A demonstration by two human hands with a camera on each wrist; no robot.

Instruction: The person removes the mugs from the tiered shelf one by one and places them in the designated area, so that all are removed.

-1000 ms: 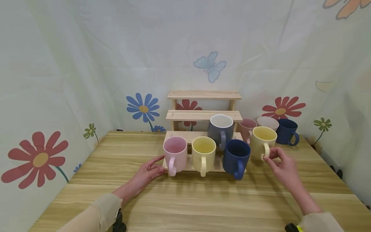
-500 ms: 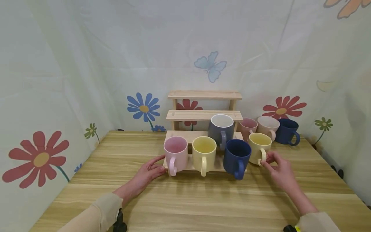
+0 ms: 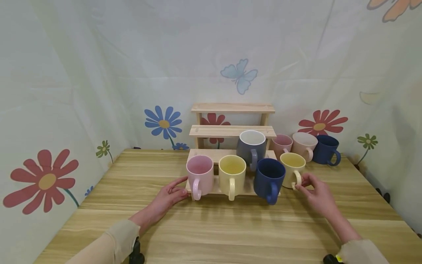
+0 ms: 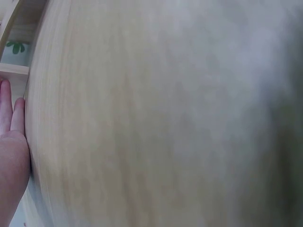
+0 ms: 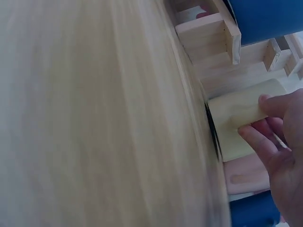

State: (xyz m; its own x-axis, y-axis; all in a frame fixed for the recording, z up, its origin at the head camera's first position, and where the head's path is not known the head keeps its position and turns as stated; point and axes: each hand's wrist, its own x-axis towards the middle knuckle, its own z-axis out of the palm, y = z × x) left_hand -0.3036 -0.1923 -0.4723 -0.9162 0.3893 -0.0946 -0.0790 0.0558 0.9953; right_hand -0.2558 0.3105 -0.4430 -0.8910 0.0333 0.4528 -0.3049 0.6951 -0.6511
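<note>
My right hand (image 3: 318,194) pinches the handle of a yellow mug (image 3: 290,172), which stands upright by the right end of a stepped wooden rack (image 3: 232,130). In the right wrist view, thumb and fingers close on that handle (image 5: 248,116). My left hand (image 3: 166,198) rests with extended fingers against the left end of the rack's lowest step. On that step stand a pink mug (image 3: 200,176), another yellow mug (image 3: 232,178) and a dark blue mug (image 3: 268,179). A grey mug (image 3: 251,150) with a white inside sits one step higher.
Behind the held mug, a pink mug (image 3: 281,145), a pale pink mug (image 3: 302,145) and a dark blue mug (image 3: 325,149) stand in a row on the wooden table (image 3: 230,234). A flowered curtain (image 3: 197,44) hangs behind the table.
The right hand has moved the yellow mug down and to the left, closer to the rack, uncovering the pale pink mug's handle. My left hand keeps its place.
</note>
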